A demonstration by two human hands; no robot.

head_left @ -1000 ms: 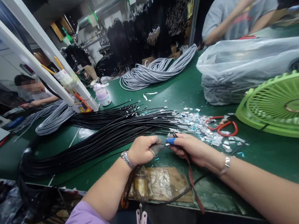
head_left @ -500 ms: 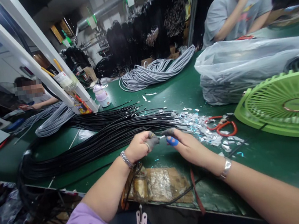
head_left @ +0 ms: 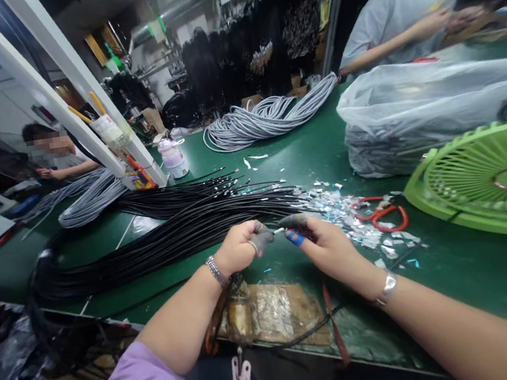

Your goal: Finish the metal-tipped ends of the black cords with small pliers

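Note:
My left hand (head_left: 244,243) is closed in a pinch on a black cable, its fingertips in grey covers. From that pinch the white end of the cable (head_left: 279,231) points toward my right hand (head_left: 317,241). The right fingers, wrapped in grey and blue coverings, close around the tip of that end; whether they grip it firmly is hard to see. Behind both hands lies a thick bundle of black cables (head_left: 163,256), many with pale tips. White and bluish scraps (head_left: 357,226) are scattered beyond my right hand, beside red-handled scissors (head_left: 404,217).
A green fan (head_left: 483,183) and a clear plastic bag (head_left: 430,102) occupy the right side. Grey cable coils (head_left: 267,124), a purple bottle (head_left: 174,159) and white posts (head_left: 82,82) stand farther back. Taped cardboard (head_left: 271,316) lies at the near edge. Two people sit across the table.
The view has shifted slightly. My hands keep nearly the same pinch on the cable end. The person at right has lowered a hand from near the face to the other hand.

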